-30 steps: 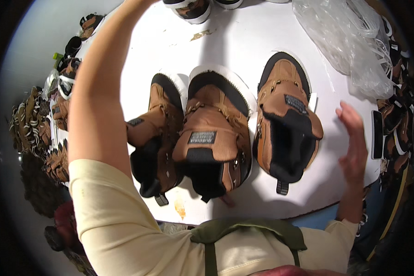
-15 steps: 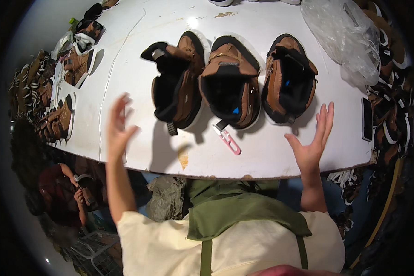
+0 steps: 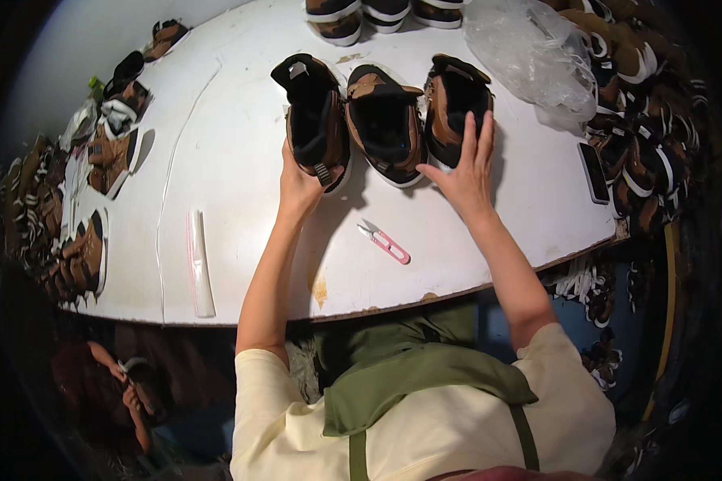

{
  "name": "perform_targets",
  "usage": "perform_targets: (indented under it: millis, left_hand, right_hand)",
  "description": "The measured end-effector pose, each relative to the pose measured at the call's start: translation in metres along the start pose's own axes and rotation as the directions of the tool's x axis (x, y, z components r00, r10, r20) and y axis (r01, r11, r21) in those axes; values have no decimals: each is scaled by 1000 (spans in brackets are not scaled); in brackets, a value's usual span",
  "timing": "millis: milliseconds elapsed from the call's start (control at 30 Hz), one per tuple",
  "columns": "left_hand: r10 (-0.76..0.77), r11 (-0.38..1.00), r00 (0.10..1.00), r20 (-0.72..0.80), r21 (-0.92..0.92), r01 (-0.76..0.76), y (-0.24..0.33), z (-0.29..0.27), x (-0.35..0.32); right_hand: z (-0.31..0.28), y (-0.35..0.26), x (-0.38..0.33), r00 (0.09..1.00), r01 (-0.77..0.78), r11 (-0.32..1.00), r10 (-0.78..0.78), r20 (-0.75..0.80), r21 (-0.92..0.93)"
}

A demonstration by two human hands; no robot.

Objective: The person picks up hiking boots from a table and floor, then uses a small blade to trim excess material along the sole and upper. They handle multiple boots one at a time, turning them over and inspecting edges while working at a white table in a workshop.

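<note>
Three brown-and-black high-top shoes stand side by side on the white table, their heels facing me. My left hand wraps round the heel of the left shoe, its fingers partly hidden along the outer side. Against the right shoe, my right hand has its fingers on the outer side and its thumb by the heel of the middle shoe. Nearer me lie pink-handled thread snips, touched by neither hand.
A flat clear plastic packet lies at the left. Several shoes stand at the far edge beside a crumpled plastic bag. A phone lies at the right, near piled shoes. Another person's hands hold a shoe, lower left.
Both hands have moved inward and forward from apart onto the outer shoes. The three shoes sit farther from me and closer together, apart from the snips. The plastic packet now shows.
</note>
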State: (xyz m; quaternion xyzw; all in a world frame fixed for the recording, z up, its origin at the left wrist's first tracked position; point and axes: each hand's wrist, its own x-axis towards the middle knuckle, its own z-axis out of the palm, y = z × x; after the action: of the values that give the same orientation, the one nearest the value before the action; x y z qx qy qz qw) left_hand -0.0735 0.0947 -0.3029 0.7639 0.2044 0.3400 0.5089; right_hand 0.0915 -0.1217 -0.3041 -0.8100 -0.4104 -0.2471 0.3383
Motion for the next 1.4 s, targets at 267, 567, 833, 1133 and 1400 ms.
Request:
perform_targets:
  millis: [267,567,833,1133,1400]
  left_hand:
    - [33,999,999,29,-18,-32,-23,57,100]
    - [139,989,989,43,38,-140,-58,87,177]
    - [198,979,966,165,7,-202,-82,82,193]
    - [-45,996,967,-250,69,64,-55,87,129]
    - [221,973,963,-154,-26,-228,81,26,56]
  right_hand:
    - [33,74,76,998,-56,991,58,16,-121]
    - [82,139,141,999,-33,994,30,-27,-100]
    - [68,113,119,990,-129,992,128,-52,-5]
    - [-21,-3,-23,905,-178,954,62,422,240]
    - [-122,4,-8,952,-85,945,-17,306,317]
